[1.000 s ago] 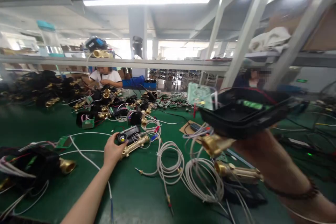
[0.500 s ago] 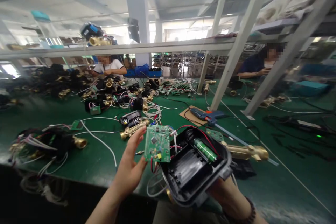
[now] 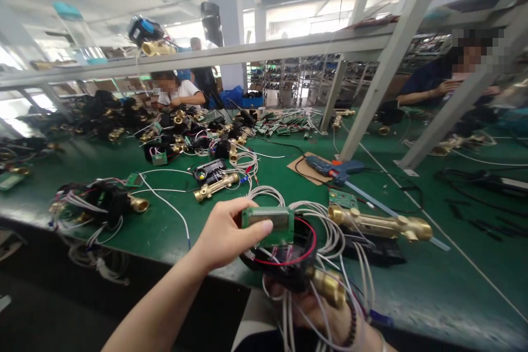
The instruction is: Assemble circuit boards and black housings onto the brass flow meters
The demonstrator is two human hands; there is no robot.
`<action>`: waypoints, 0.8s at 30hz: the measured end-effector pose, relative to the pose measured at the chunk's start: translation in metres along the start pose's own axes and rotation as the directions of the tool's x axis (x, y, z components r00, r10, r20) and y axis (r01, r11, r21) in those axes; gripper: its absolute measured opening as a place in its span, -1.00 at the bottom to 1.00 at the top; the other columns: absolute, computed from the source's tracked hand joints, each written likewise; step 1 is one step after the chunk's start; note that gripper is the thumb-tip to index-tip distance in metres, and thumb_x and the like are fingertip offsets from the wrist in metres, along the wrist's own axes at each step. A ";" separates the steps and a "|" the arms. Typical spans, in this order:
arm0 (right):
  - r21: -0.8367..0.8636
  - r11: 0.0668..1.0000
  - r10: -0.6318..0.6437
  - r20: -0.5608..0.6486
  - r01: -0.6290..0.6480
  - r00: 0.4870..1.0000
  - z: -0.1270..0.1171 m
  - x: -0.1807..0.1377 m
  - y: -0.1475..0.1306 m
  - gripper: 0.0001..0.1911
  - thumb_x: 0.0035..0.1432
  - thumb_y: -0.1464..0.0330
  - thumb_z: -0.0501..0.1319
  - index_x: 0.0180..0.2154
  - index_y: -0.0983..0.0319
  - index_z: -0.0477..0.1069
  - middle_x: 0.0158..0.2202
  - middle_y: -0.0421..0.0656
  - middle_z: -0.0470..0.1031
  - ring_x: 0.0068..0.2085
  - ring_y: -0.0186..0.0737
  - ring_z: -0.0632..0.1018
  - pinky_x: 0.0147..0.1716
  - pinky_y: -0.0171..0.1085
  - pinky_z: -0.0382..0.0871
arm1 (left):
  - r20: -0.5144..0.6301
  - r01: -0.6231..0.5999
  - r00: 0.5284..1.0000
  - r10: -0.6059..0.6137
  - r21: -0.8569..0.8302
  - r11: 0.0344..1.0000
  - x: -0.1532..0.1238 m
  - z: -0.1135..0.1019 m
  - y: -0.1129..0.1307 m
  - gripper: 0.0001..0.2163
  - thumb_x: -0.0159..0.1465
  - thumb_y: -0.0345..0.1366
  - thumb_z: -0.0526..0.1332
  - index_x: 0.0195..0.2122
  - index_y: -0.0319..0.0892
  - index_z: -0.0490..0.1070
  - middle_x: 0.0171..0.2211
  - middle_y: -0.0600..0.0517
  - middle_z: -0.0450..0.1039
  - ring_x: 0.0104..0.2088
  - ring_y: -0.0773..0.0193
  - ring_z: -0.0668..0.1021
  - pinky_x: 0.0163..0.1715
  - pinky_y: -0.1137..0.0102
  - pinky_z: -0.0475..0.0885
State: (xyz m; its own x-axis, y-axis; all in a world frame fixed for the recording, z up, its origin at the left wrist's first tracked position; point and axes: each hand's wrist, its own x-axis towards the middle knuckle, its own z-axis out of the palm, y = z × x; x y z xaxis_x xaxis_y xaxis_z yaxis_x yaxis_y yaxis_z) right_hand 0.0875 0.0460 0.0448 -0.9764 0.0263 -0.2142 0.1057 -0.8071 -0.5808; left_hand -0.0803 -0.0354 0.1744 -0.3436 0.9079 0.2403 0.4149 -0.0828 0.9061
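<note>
Our left hand [image 3: 225, 234] pinches a flat green circuit board [image 3: 268, 225]; our right hand [image 3: 324, 319] grips a black plastic housing [image 3: 291, 272] with a brass fitting [image 3: 328, 286], above the matte green bench [image 3: 157, 231].

Bright overhead light, blurred warped edges.

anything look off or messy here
The circuit board, pinched in the left hand, sits outside its black housing, tethered by a red wire. At left, loose white cables hang over the table edge.
</note>
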 end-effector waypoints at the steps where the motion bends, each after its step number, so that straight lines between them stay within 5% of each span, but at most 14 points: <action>1: 0.104 0.993 0.053 0.013 -0.054 0.999 0.001 0.000 0.001 -0.67 -0.03 0.20 0.35 -0.45 0.36 0.39 -0.54 -0.28 0.35 -0.68 -0.69 0.16 -0.75 -0.71 -0.08 | -0.033 0.060 0.997 -0.063 -0.079 0.995 0.003 0.004 -0.005 -0.79 0.00 -0.23 0.31 -0.60 -0.23 0.35 -0.68 0.16 0.24 -0.63 0.45 0.28 -0.63 0.55 0.18; 5: 0.402 0.899 0.177 0.035 -0.176 0.984 0.002 0.000 0.002 -0.76 -0.10 0.34 0.40 -0.43 0.32 0.40 -0.57 -0.32 0.36 -0.70 -0.71 0.22 -0.76 -0.77 -0.16 | -0.081 0.195 0.963 -0.256 -0.443 0.875 0.012 0.017 -0.023 -0.73 -0.08 -0.18 0.36 -0.56 -0.23 0.31 -0.63 0.16 0.28 -0.61 0.46 0.31 -0.60 0.56 0.23; 9: 0.561 0.811 0.201 0.005 -0.169 0.980 0.002 -0.007 0.006 -0.81 -0.10 0.44 0.39 -0.42 0.34 0.41 -0.54 -0.26 0.44 -0.67 -0.68 0.34 -0.74 -0.76 0.00 | -0.071 0.214 0.946 -0.317 -0.597 0.773 0.012 0.029 -0.026 -0.67 -0.13 -0.16 0.40 -0.57 -0.21 0.25 -0.67 0.19 0.26 -0.66 0.48 0.29 -0.65 0.57 0.23; 12: 0.503 0.862 0.122 -0.093 -0.059 0.988 0.004 -0.022 0.009 -0.83 -0.02 0.34 0.34 -0.40 0.33 0.46 -0.51 -0.20 0.50 -0.51 -0.53 0.51 -0.55 -0.68 0.28 | -0.056 0.216 0.950 -0.308 -0.594 0.775 0.008 0.036 -0.025 -0.66 -0.10 -0.15 0.39 -0.58 -0.20 0.23 -0.68 0.20 0.23 -0.68 0.49 0.27 -0.67 0.57 0.22; 16: 0.179 0.982 0.004 -0.310 0.054 0.951 0.000 -0.057 0.003 -0.68 0.04 0.16 0.29 -0.25 0.26 0.53 -0.32 -0.08 0.58 -0.28 -0.25 0.58 -0.23 -0.36 0.45 | -0.056 0.230 0.952 -0.300 -0.514 0.827 0.001 0.043 -0.029 -0.70 -0.01 -0.14 0.35 -0.56 -0.20 0.26 -0.68 0.20 0.21 -0.69 0.49 0.25 -0.68 0.56 0.21; 18: -0.095 0.991 -0.127 -0.490 0.092 0.863 -0.005 -0.079 -0.007 -0.61 0.01 0.08 0.30 -0.21 0.21 0.54 -0.20 -0.05 0.57 -0.18 -0.14 0.57 -0.11 -0.22 0.42 | -0.051 0.236 0.954 -0.294 -0.476 0.847 -0.001 0.046 -0.030 -0.72 0.01 -0.13 0.34 -0.54 -0.20 0.29 -0.68 0.20 0.21 -0.68 0.48 0.26 -0.67 0.55 0.21; 20: -0.430 0.902 -0.335 -0.644 0.036 0.688 -0.008 -0.097 -0.020 -0.54 -0.07 0.01 0.32 -0.21 0.17 0.55 -0.13 -0.04 0.55 -0.10 -0.02 0.53 -0.02 -0.12 0.37 | -0.046 0.233 0.958 -0.284 -0.458 0.858 -0.002 0.050 -0.030 -0.72 0.03 -0.12 0.33 -0.54 -0.20 0.31 -0.68 0.19 0.20 -0.67 0.48 0.25 -0.66 0.54 0.21; 22: -0.672 0.736 -0.556 -0.665 -0.075 0.500 -0.006 -0.109 -0.032 -0.53 -0.15 -0.03 0.32 -0.27 0.14 0.57 -0.17 -0.05 0.56 -0.10 0.04 0.53 -0.03 -0.08 0.38 | -0.052 0.218 0.962 -0.267 -0.442 0.870 0.000 0.054 -0.029 -0.73 0.03 -0.13 0.33 -0.55 -0.20 0.31 -0.66 0.19 0.20 -0.65 0.48 0.25 -0.65 0.55 0.20; 24: -0.810 0.572 -0.716 -0.569 -0.128 0.404 0.002 -0.112 -0.042 -0.61 -0.11 0.00 0.27 -0.32 0.11 0.57 -0.24 -0.08 0.58 -0.17 0.03 0.56 -0.13 -0.09 0.45 | -0.064 0.204 0.966 -0.252 -0.417 0.886 0.001 0.057 -0.027 -0.73 0.03 -0.15 0.33 -0.56 -0.21 0.32 -0.64 0.18 0.21 -0.62 0.48 0.25 -0.63 0.56 0.20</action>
State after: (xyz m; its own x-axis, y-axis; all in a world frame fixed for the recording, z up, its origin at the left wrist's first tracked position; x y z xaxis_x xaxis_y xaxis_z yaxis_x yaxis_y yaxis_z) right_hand 0.1920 0.0759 0.0947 -0.3634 0.9241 -0.1182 0.3376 0.0124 -0.9412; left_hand -0.0442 -0.0089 0.1300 -0.4900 0.8714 0.0256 -0.0541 -0.0597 0.9968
